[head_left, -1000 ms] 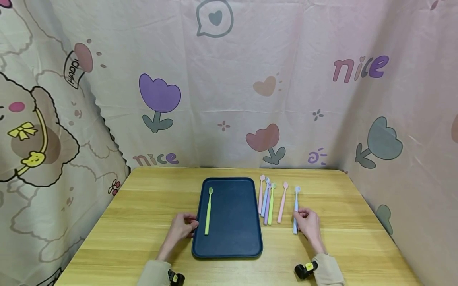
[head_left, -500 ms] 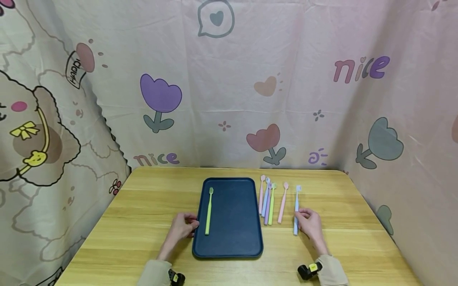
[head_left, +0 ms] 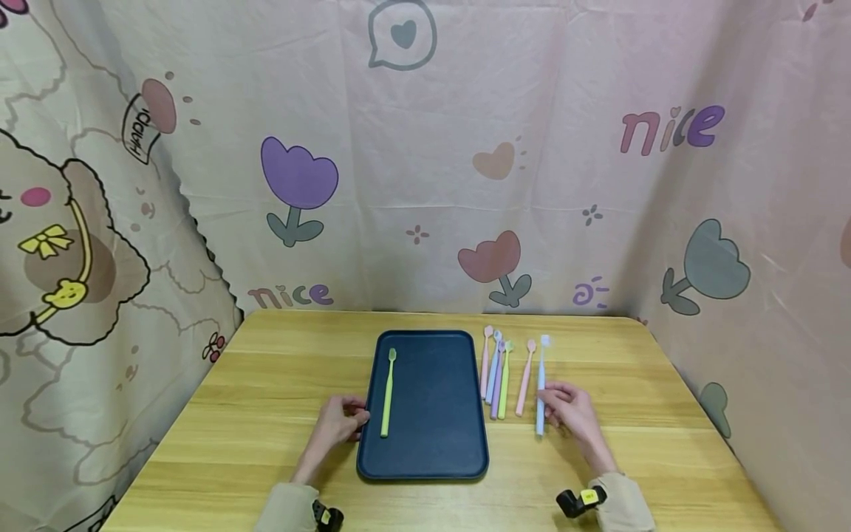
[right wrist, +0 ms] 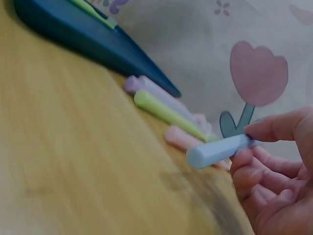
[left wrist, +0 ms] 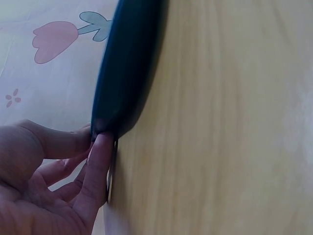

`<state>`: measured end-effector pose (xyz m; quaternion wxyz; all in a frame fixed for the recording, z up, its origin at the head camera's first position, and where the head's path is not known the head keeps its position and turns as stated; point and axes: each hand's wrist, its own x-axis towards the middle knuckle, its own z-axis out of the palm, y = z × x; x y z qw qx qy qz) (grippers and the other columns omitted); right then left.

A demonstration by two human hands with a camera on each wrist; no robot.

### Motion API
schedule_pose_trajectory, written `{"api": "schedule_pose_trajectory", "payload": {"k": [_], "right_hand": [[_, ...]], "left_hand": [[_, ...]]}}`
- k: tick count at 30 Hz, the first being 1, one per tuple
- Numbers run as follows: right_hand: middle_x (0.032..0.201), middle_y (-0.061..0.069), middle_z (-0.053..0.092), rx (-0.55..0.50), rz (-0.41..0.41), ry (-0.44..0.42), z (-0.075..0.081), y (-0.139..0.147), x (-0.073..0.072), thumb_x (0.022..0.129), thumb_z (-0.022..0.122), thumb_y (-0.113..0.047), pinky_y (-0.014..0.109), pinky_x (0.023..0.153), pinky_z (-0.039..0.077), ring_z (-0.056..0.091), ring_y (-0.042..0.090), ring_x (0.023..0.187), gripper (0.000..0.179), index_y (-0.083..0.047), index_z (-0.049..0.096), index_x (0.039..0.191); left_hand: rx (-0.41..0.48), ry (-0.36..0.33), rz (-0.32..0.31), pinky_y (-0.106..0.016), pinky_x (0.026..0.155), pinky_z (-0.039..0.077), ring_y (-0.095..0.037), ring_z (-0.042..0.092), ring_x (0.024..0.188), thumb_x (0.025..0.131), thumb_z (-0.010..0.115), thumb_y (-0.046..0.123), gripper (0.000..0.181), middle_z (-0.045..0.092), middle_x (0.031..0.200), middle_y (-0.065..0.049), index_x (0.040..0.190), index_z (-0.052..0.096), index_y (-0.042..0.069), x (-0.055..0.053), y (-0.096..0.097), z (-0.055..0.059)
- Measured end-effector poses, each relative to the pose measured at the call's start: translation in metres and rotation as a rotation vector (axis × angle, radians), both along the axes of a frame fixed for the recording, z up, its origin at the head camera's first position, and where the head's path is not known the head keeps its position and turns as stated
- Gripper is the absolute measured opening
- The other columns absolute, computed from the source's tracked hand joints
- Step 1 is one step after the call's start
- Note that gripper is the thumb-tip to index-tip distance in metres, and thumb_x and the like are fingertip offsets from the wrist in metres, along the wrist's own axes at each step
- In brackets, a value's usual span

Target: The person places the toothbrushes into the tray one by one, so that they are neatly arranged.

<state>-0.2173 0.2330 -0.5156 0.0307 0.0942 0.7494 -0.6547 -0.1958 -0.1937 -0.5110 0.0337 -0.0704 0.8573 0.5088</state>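
My right hand [head_left: 573, 412] pinches a light blue toothbrush [head_left: 541, 369] by its handle, bristle end pointing away. The right wrist view shows the handle end of this toothbrush [right wrist: 210, 154] raised off the table, between thumb and fingers. At the left long side of a dark blue tray [head_left: 435, 414], my left hand [head_left: 340, 421] grips the rim; in the left wrist view the thumb is above the tray edge [left wrist: 122, 73] and a finger under it. A yellow-green toothbrush [head_left: 388, 395] lies lengthwise on the tray's left part.
Right of the tray on the wooden table [head_left: 279, 369], several toothbrushes lie close together, among them a purple one [head_left: 496, 388] and a yellow-green one [head_left: 504, 384]. A pink toothbrush [head_left: 524, 380] lies slightly apart, nearest the right hand. A patterned curtain [head_left: 399, 148] hangs behind the table.
My right hand has lifted the light blue toothbrush and carried it slightly left, toward the pink one. The left hand and the tray stay put.
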Motion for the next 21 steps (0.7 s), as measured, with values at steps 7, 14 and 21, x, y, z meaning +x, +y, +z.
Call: {"api": "schedule_pose_trajectory", "payload": {"k": [7,14,21], "right_hand": [[0.091,0.0,0.075,-0.013,0.067,0.045,0.012,-0.013,-0.001,0.092,0.069,-0.006,0.022,0.067,0.059,0.065,0.005,0.073,0.042,0.014,0.055,0.127],[0.092,0.001,0.072,0.004,0.104,0.076,0.023,-0.03,-0.005,0.091,0.068,0.0,0.016,0.076,0.058,0.066,0.003,0.08,0.046,0.015,0.053,0.132],[0.09,0.005,0.07,0.062,0.138,0.095,0.028,-0.052,-0.008,0.091,0.068,-0.001,0.02,0.064,0.055,0.06,0.006,0.074,0.037,0.015,0.06,0.123]], "left_hand": [[-0.005,0.005,-0.004,-0.03,0.054,0.058,-0.014,0.06,0.065,0.088,0.067,-0.006,0.018,0.068,0.087,-0.015,0.105,0.068,-0.01,0.0,0.0,0.0],[-0.004,0.004,-0.006,-0.03,0.054,0.058,-0.014,0.06,0.065,0.088,0.067,-0.006,0.017,0.068,0.086,-0.015,0.105,0.068,-0.01,0.0,0.0,0.0],[0.001,0.009,-0.004,-0.03,0.054,0.058,-0.014,0.06,0.065,0.087,0.067,-0.007,0.017,0.068,0.085,-0.014,0.104,0.068,-0.01,0.0,0.0,0.0]]}}
